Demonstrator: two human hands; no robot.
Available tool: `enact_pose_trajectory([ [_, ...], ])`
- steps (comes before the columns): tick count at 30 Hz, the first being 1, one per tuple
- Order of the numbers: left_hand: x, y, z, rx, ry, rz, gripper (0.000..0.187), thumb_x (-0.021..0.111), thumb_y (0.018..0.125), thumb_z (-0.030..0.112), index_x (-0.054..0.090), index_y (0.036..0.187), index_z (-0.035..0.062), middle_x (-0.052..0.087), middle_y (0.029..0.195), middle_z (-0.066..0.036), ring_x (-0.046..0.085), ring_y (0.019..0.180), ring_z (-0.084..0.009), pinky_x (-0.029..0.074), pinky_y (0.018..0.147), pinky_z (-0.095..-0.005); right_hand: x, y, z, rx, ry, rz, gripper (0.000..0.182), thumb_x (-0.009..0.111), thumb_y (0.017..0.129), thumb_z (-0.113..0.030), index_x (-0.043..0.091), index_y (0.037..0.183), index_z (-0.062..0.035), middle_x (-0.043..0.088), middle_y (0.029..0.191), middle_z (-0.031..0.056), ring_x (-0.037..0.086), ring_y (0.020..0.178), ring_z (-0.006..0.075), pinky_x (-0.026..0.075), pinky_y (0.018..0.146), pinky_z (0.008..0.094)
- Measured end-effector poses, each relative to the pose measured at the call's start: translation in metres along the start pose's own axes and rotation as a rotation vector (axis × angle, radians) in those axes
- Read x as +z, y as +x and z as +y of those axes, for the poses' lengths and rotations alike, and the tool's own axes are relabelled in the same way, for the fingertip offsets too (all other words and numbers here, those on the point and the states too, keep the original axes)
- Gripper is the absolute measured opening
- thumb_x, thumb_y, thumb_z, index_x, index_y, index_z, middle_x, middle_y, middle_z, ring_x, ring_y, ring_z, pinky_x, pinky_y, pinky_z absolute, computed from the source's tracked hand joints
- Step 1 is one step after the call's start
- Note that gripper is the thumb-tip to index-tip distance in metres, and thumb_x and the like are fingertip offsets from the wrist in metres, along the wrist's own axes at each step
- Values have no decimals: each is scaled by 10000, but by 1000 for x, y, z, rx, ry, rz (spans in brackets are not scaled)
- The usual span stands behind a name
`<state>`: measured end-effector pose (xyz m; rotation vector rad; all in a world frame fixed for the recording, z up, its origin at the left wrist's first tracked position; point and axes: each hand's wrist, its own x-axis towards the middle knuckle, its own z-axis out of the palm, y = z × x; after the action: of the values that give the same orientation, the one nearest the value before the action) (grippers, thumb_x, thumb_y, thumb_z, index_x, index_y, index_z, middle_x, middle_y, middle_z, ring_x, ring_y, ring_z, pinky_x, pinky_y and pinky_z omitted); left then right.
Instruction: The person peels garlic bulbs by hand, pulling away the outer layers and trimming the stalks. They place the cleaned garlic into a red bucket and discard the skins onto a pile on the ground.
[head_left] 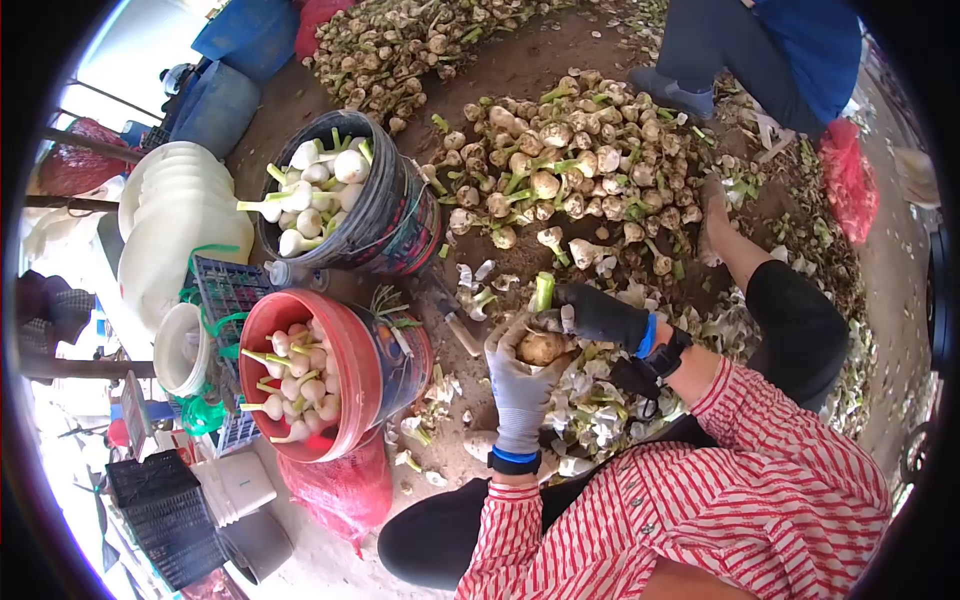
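Note:
A garlic bulb (541, 347) with brownish outer skin and a cut green stem (543, 291) is between my two hands. My left hand (517, 385), in a light grey glove, cups the bulb from below with its fingers wrapped round it. My right hand (598, 315), in a black glove, is closed at the bulb's neck, beside the stem; its fingertips are partly hidden. Below the hands lie loose garlic skins (597, 395). A wooden-handled knife (462, 334) lies on the ground left of my hands.
A heap of unpeeled garlic (590, 160) lies ahead, with another pile (400, 45) behind. At left stand a dark bucket (405, 215) and a red bucket (345, 375), both holding peeled bulbs. A red mesh bag (335, 490) lies nearby. Another person's leg (690, 50) is at upper right.

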<state>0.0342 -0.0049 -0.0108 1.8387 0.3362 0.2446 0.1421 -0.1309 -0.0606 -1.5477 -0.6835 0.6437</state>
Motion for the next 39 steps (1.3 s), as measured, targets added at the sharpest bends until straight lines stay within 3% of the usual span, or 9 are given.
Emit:
enact_pose_trajectory([
  [6, -4, -11, -7, -4, 73, -48, 646, 749, 558, -19, 513, 1158, 12, 479, 1129, -90, 517, 1012, -194, 428, 907, -296, -8, -13, -19, 79, 10, -112, 216, 566, 852, -194, 586, 1000, -38, 606, 809, 18, 524, 721, 104, 445, 659, 274],
  [8, -5, -14, -3, -280, -667, -108, 688, 760, 608, 40, 453, 1225, 30, 510, 1138, -103, 541, 1013, -202, 445, 900, -318, -12, -16, -22, 128, -18, -136, 209, 559, 852, -181, 585, 997, -33, 606, 804, 17, 525, 720, 105, 444, 660, 271],
  [15, -2, -17, -6, -396, -1273, -35, 621, 626, 808, 339, 352, 1307, 91, 488, 1228, -97, 550, 1036, -242, 451, 907, -401, -3, -20, -38, 171, 53, -7, 222, 576, 823, -136, 565, 1008, -12, 610, 841, 44, 530, 743, 103, 457, 690, 277],
  [19, -7, -16, -28, -615, -1296, -51, 550, 534, 834, 452, 450, 1227, 76, 581, 1106, -92, 597, 943, -237, 530, 730, -312, 17, -20, 6, -56, -138, 245, 205, 557, 812, -83, 556, 1001, -3, 608, 879, 114, 542, 762, 133, 462, 680, 298],
  [20, -9, -14, -32, -707, -1368, -110, 563, 489, 834, 518, 492, 1177, 72, 618, 989, -98, 614, 856, -232, 528, 641, -275, 22, -11, 31, 124, 554, 230, 194, 561, 826, -63, 544, 1005, 7, 592, 860, 118, 534, 745, 141, 459, 660, 309],
  [29, -4, -13, -19, -280, -478, 69, 667, 441, 877, 522, 308, 1330, 51, 543, 1075, -118, 564, 971, -217, 528, 705, -323, 3, -21, -30, 37, -24, 224, 191, 550, 856, -89, 531, 995, 40, 573, 710, 66, 525, 653, 103, 453, 612, 287],
  [31, -12, -8, -26, -306, -715, 96, 591, 422, 921, 422, 300, 1328, 11, 485, 1172, -173, 574, 953, -222, 516, 766, -287, -2, -32, -36, 232, 749, 34, 214, 538, 867, -146, 553, 990, 29, 586, 762, 64, 526, 682, 108, 453, 645, 271],
  [36, -7, -12, -24, -187, -643, -68, 708, 645, 802, 387, 338, 1309, 0, 491, 1171, -136, 540, 964, -176, 470, 817, -276, -11, -30, -41, 28, -53, -149, 188, 544, 847, -148, 585, 931, 15, 607, 860, 50, 541, 731, 87, 446, 669, 237],
  [39, -12, -13, -18, -360, -816, -179, 742, 757, 685, 333, 396, 1242, 1, 509, 1129, -98, 555, 928, -168, 465, 827, -298, -20, -33, -45, 268, 136, -198, 176, 507, 854, -135, 607, 883, 7, 608, 787, 53, 527, 672, 81, 443, 613, 242],
])
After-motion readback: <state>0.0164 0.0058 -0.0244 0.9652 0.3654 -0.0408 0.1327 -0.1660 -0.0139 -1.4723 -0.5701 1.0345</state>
